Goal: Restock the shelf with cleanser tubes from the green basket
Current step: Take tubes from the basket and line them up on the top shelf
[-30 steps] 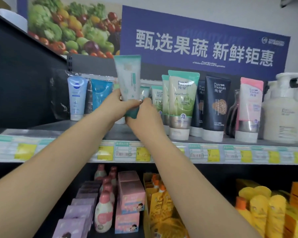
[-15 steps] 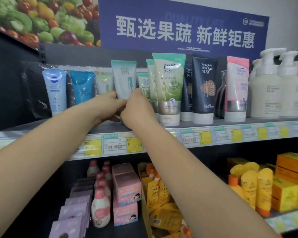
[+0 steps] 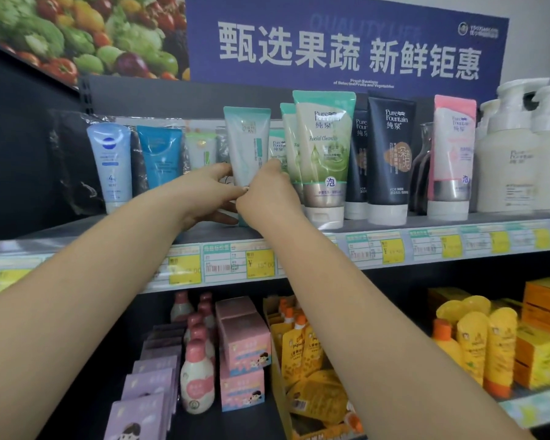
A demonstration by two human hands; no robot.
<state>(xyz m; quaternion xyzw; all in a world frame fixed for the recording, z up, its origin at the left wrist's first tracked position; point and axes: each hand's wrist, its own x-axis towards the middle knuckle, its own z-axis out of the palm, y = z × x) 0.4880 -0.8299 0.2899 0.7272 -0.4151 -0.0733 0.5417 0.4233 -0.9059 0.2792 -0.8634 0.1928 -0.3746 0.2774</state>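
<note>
A pale teal and white cleanser tube (image 3: 247,141) stands cap-down on the upper shelf (image 3: 426,223), just left of a row of green Pure Fountain tubes (image 3: 323,154). My left hand (image 3: 204,195) grips its lower part from the left. My right hand (image 3: 267,195) grips it from the right, fingers curled round the tube near the cap. The cap is hidden behind my hands. The green basket is out of view.
Left of the held tube stand a light blue tube (image 3: 110,166), a teal tube (image 3: 159,154) and small tubes behind. Black tubes (image 3: 389,157), a pink tube (image 3: 453,157) and white pump bottles (image 3: 515,154) stand to the right. Boxes and bottles fill the lower shelf.
Both hands have lowered the tube from above the shelf down onto it, in the gap left of the green tubes. The camera view has shifted slightly.
</note>
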